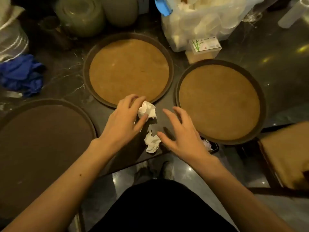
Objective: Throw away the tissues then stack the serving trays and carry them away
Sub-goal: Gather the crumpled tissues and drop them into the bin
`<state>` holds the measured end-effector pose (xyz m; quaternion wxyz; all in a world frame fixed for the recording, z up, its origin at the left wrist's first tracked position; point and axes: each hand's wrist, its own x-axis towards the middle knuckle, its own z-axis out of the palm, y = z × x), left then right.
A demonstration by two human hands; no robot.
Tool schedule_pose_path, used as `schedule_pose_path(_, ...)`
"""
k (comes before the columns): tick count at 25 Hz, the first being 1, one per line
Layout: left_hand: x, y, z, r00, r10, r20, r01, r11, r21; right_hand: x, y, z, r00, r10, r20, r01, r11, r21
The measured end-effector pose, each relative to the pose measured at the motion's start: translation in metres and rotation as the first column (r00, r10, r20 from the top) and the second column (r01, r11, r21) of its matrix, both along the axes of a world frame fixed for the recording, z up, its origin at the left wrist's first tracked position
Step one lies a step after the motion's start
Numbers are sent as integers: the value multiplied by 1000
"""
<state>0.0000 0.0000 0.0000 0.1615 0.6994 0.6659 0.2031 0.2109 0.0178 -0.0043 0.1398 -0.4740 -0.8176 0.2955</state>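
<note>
Three round serving trays lie on the dark marble counter: a cork-lined one (128, 71) at centre back, another cork-lined one (219, 101) to the right, and a dark brown one (41, 144) at the left front. My left hand (123, 121) pinches a crumpled white tissue (148, 110) just in front of the centre tray. A second crumpled tissue (152, 142) lies on the counter near its front edge. My right hand (182, 133) hovers with fingers spread, its thumb touching or nearly touching that second tissue.
A blue cloth (21, 76) lies at the left. Grey-green jars (80, 15) stand at the back. A plastic bag of containers (200, 19) and a toothpick box (203, 49) sit behind the right tray. A tan tray or board (287, 154) is at the right edge.
</note>
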Motion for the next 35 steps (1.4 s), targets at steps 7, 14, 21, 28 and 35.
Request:
schedule_pose_path(7, -14, 18, -48, 985, -154, 74, 162, 980, -119, -30, -27, -33, 986, -52, 159, 67, 993, -93)
schedule_pose_path(14, -13, 22, -67, 968, -205, 144, 228, 960, -165, -45, -48, -43, 972, -91, 216, 117, 987, -112)
schedule_pose_path(21, -14, 33, -73, 968, -227, 104, 245, 940, -235, -54, -52, -56, 978, -174, 114, 182, 981, -65)
schedule_pose_path(28, -10, 37, -73, 964, -253, 83, 266, 930, -253, -50, -61, -62, 968, -246, 50, 246, 969, 6)
schedule_pose_path(35, -1, 17, -70, 971, -212, 112, 234, 941, -245, -22, -70, -56, 954, -297, 31, 296, 955, 23)
